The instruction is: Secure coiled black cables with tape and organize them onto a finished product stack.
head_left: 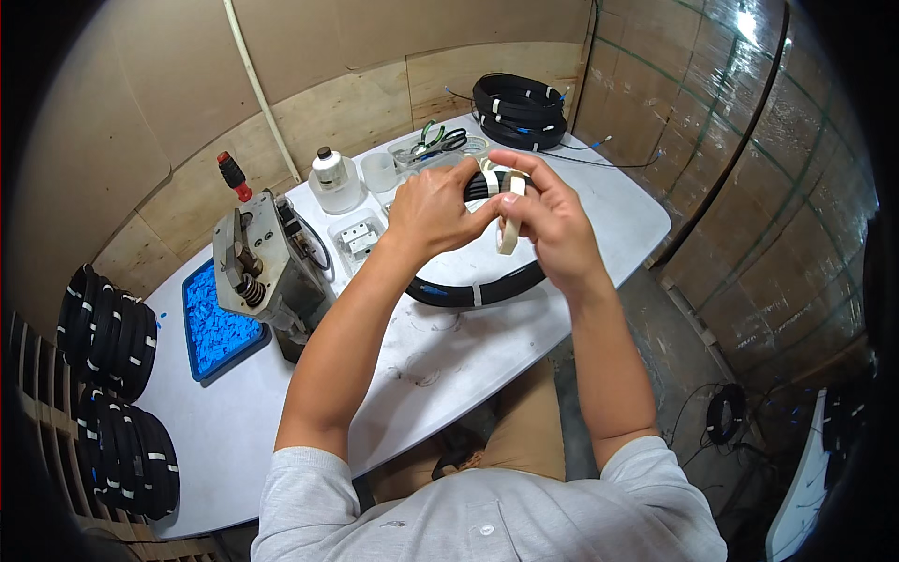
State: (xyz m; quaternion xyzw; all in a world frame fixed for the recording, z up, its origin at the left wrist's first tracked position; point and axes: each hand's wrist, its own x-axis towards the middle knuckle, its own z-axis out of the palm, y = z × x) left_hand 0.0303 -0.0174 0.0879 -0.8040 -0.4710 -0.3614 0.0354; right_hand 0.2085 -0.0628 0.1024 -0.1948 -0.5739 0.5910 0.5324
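Note:
A coil of black cable (440, 294) is raised at its far side above the white table, with its near side lower and bound by a strip of white tape. My left hand (433, 211) closes round the far part of the coil, where another white strip wraps the strands. Beside it, my right hand (560, 225) pinches a narrow roll of cream-white tape (508, 240) against the cable, its index finger raised. The fingertips of both hands nearly meet, and the coil partly hides behind them.
On the table (421, 412) stand a metal press (272, 248), a tray of blue pieces (220, 323), a bottle (330, 169), a box of small white parts (358, 239), scissors (454, 140) and stacked cable coils (520, 112). More coils (126, 450) sit at the left edge.

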